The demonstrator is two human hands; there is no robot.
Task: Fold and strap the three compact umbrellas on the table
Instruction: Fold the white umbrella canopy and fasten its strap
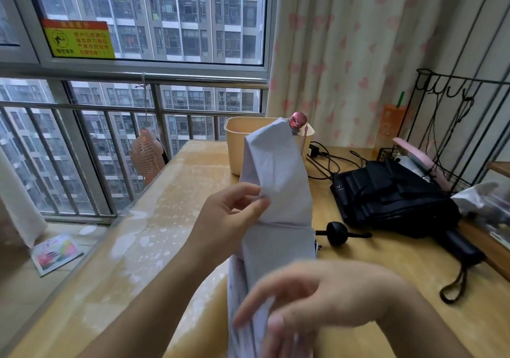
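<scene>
A pale lilac compact umbrella (278, 192) stands almost upright above the table, its pink tip pointing up and away. My left hand (229, 219) pinches a fold of its canopy at mid height on the left side. Lower down, my right hand (311, 299) is blurred, its fingers curled round the gathered fabric. A black compact umbrella (392, 197) lies loose and unstrapped on the table at the right, with its handle (463, 247) and wrist loop toward me. A pink umbrella (416, 156) lies behind it beside a wire rack.
A beige plastic bin (237, 142) stands at the back of the wooden table (165, 219). Black cables (328, 161) and a small round black gadget (338, 232) lie near the black umbrella. A black wire rack (452, 125) and a crumpled bag (480, 197) fill the right edge. An orange fan (147, 153) stands left.
</scene>
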